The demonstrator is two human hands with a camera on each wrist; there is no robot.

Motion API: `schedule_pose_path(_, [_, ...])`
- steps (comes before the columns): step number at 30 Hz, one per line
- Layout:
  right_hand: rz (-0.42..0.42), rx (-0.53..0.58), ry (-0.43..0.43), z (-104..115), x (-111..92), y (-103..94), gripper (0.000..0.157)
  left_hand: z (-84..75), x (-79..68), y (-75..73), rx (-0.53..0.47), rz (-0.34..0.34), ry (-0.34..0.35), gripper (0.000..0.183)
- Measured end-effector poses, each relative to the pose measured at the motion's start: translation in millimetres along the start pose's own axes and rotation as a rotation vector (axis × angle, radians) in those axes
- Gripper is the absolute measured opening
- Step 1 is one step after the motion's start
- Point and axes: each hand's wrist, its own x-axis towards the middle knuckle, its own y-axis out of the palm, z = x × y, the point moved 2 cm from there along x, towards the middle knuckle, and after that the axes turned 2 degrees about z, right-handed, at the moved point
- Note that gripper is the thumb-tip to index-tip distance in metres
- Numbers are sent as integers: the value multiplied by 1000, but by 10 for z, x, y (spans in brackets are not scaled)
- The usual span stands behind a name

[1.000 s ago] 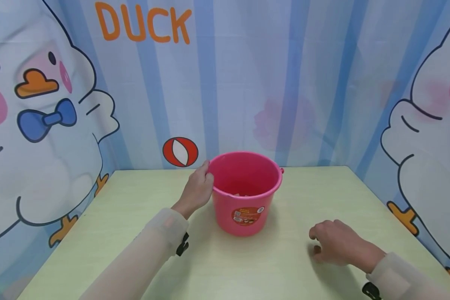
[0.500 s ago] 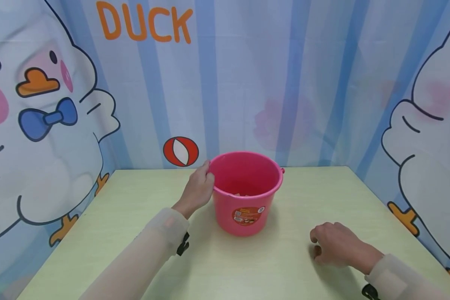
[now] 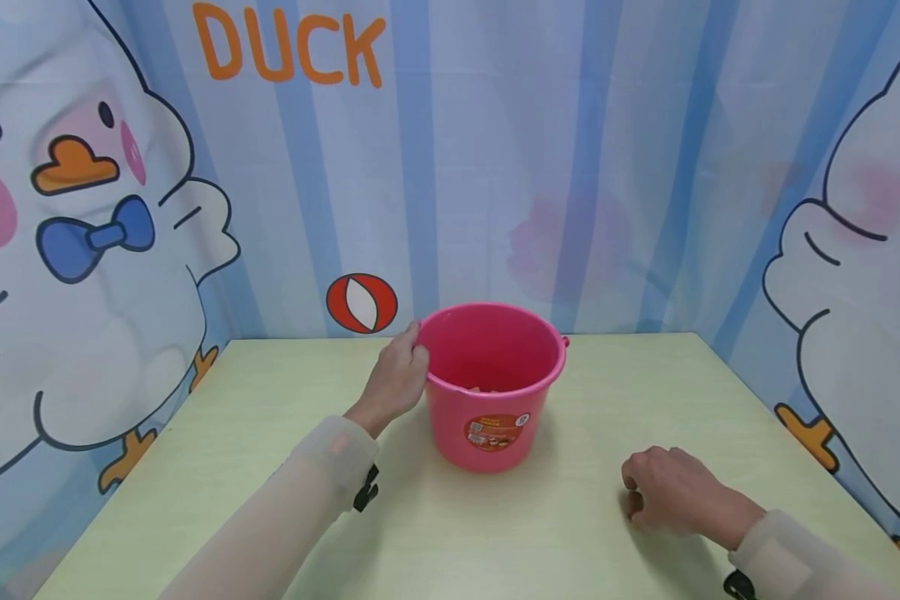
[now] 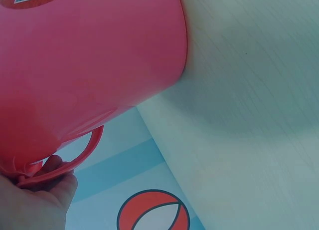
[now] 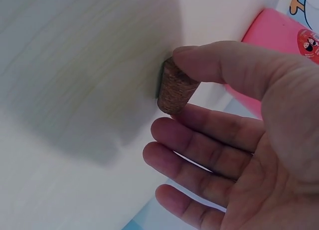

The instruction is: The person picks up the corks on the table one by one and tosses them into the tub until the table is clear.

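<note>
A pink bucket (image 3: 450, 425) with a round red label stands upright on the table, centred in the head view. My left hand (image 3: 393, 375) grips it at the left side of its rim; in the left wrist view the fingers hold the bucket's pink handle (image 4: 93, 144). Low over the table to the right of the bucket is my right hand (image 3: 678, 492). Its thumb and index finger pinch a brown tapered cork stopper (image 5: 177, 90), seen in the right wrist view, while the other fingers are loosely bent. From the head camera the cork is hidden by the hand.
Small pale pieces (image 3: 480, 390) show at the bottom of the bucket, mostly behind its front rim. The pale wooden table (image 3: 307, 375) ends at the back against a blue striped curtain (image 3: 465, 167) printed with ducks. Both wrists wear dark straps over light sleeves.
My right hand has shifted very slightly right and down along the table. The left hand and the bucket have stayed in place.
</note>
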Motion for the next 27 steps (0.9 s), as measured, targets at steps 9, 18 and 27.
schedule_pose_path(9, [24, 30, 10, -4, 15, 18, 27, -3, 26, -13, 6, 9, 9, 61])
schedule_pose_path(18, [9, 55, 4, -7, 19, 10, 28, 1, 4, -2, 6, -2, -7, 62])
schedule_pose_path(27, [-15, 76, 22, 21, 27, -29, 27, -2, 13, -8, 15, 6, 5, 61])
